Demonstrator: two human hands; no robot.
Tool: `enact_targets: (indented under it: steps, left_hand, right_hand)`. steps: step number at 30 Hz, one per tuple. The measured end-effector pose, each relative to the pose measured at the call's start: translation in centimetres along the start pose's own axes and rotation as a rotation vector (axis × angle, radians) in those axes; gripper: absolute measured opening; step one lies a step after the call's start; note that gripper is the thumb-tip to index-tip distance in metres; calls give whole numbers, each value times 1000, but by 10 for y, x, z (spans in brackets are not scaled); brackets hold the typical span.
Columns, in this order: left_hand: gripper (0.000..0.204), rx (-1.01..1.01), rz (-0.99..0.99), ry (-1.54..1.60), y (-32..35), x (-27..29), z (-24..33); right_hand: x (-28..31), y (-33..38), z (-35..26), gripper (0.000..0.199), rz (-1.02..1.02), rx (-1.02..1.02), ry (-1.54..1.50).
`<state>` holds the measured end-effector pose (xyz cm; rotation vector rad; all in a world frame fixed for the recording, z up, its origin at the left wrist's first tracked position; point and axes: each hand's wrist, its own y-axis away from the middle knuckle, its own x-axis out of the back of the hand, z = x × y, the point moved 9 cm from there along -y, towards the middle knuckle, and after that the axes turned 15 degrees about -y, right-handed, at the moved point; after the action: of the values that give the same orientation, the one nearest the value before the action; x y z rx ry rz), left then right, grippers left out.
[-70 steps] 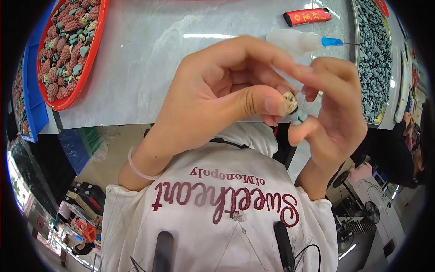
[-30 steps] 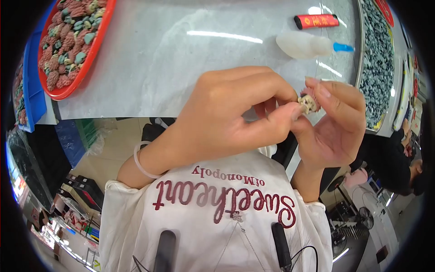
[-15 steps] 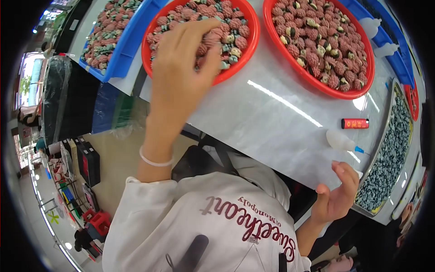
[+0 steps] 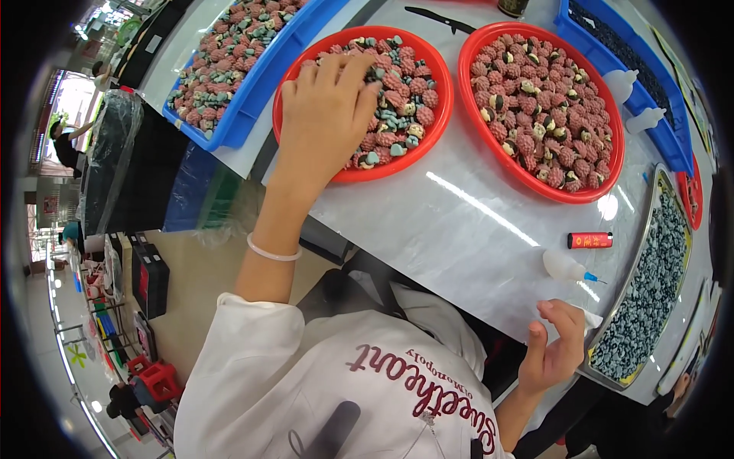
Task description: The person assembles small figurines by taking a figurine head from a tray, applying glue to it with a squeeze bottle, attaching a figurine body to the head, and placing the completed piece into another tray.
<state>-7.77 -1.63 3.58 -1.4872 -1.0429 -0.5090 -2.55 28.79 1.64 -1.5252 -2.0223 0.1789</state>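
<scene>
My left hand (image 4: 330,115) reaches palm down over the left red basin (image 4: 440,130), its fingertips down among the small pieces inside. The fingers are spread, with a gap between thumb and forefinger; no piece is clearly gripped. Pink ridged pieces (image 4: 391,79) fill this basin, mixed with grey-blue and cream ones (image 4: 397,122). Near the table's front edge, my right hand (image 4: 554,344) is raised with fingers bent and apart, holding nothing visible. Beyond it lie a white squeeze bottle with a blue needle tip (image 4: 564,266) and a red cylinder (image 4: 590,240) with black ends.
Another red basin (image 4: 466,115) holds pink, cream and dark pieces. At the left is a blue tray (image 4: 252,103) of similar pieces. A long tray of grey-black bits (image 4: 642,279) lies right. Two white bottles (image 4: 618,84) stand beside a blue bin (image 4: 673,145). A dark knife (image 4: 440,19) lies behind.
The view has shifted, so the basins and table sit lower in the picture. My left hand remains over the left basin, its fingers further into the pieces. My right hand stays near the edge.
</scene>
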Motion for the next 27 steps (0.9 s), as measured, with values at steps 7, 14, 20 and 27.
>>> enact_targets:
  steps: [7,14,20,27]
  left_hand:
    - [20,-123,-6,94,0,2,2]
    - [30,202,-234,-18,15,18,-21]
    - [36,131,-245,-26,15,11,-14]
    - [32,16,-149,123,7,7,-17]
  right_hand:
    - [0,-1,-1,14,19,37,-5]
    - [12,8,7,6,38,-55,11]
    - [6,2,5,7,10,-24,-19]
    - [4,0,3,9,22,3,12]
